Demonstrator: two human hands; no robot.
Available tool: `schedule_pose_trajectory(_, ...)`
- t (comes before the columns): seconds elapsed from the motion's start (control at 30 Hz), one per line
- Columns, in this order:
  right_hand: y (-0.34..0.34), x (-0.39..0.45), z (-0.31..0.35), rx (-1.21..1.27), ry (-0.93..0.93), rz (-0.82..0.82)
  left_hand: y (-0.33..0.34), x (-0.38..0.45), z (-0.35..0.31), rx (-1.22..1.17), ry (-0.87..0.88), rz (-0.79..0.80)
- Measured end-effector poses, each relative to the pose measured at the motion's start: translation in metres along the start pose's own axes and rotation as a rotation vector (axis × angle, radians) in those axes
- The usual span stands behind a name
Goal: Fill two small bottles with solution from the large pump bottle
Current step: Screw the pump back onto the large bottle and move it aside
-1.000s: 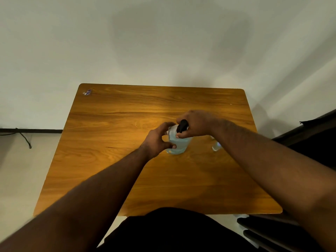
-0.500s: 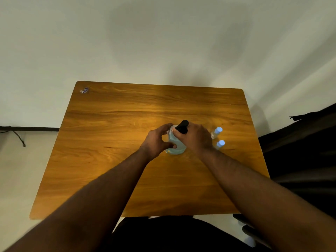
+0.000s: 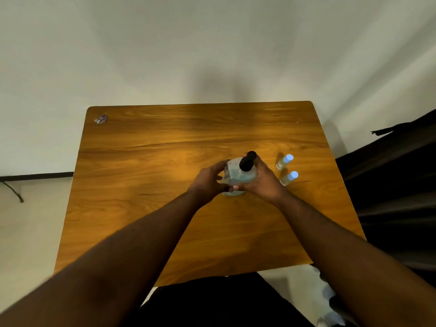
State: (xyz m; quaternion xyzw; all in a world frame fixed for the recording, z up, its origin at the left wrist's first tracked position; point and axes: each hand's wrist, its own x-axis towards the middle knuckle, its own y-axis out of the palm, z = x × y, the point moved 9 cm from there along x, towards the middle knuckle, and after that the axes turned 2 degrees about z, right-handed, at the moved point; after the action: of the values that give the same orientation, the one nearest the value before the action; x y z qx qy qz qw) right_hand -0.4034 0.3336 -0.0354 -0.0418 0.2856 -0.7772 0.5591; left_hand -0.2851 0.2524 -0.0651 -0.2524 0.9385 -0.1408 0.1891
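In the head view, both hands meet around the large pump bottle (image 3: 237,177), which stands upright on the wooden table (image 3: 151,185), a little right of the table's middle. The left hand (image 3: 208,182) curls against the bottle's left side, fingers bent and partly spread, thumb toward the near side of the base; it grips the clear body rather than lying loose. The right hand (image 3: 263,181) wraps the bottle's right side, fingers closed against the body, its fingertips meeting the left hand's at the near bottom edge. So the bottle is clamped between the two hands.

The bottle's long axis runs vertically, up toward the camera. Its black pump head (image 3: 247,160) sits on top, and the spout seems to point away from the person and slightly right. The body is clear with a pale blue fill.

Just to the right of the right hand stand two small bottles, both upright with light blue caps on: the farther small bottle (image 3: 284,162) and the nearer small bottle (image 3: 289,178), close together but apart. Neither hand touches them.

A small crumpled wrapper (image 3: 101,119) lies at the table's far left corner, well apart from everything else.
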Motion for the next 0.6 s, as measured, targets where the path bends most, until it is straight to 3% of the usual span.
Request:
schedule_pose_trajectory(0.33, -0.003, 0.003, -0.002, 0.124, -0.06, 0.007, 0.002, -0.001, -0.007, 0.007, -0.058, -0.061)
schedule_pose_trajectory(0.6, -0.031, 0.025, 0.025, 0.031, -0.207, -0.038, -0.018, 0.005, -0.044, 0.009, 0.048, -0.175)
